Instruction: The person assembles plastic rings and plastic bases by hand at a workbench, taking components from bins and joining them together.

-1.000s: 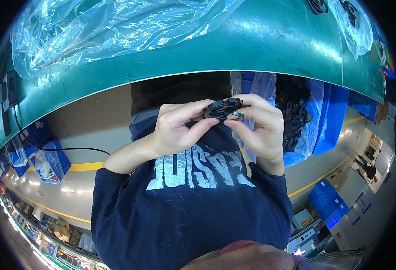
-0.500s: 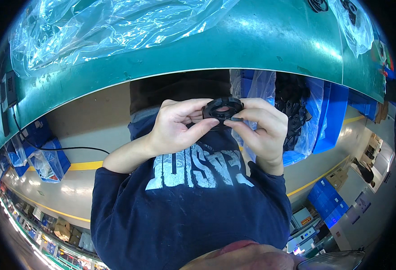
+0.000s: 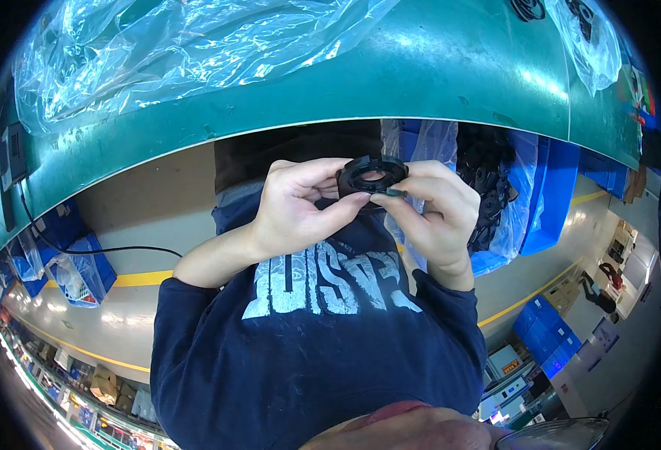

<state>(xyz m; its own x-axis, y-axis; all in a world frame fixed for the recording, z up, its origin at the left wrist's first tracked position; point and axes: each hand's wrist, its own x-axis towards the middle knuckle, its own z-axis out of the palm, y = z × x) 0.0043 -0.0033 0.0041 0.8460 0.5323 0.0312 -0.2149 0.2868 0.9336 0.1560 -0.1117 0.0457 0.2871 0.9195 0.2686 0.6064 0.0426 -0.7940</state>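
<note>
A green worktable (image 3: 450, 90) arcs across 12 o'clock, with crumpled clear plastic sheeting (image 3: 195, 52) on it at 11 and a clear plastic bag (image 3: 606, 64) at 2. A black cable (image 3: 113, 248) trails at 9. Stacked blue crates (image 3: 546, 334) stand at 4, a cardboard box (image 3: 104, 384) at 8.

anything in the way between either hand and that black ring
Nothing visible blocks them: left hand and right hand both touch the black ring. Whether the dark bit at the right hand is separate, I can't tell.
</note>
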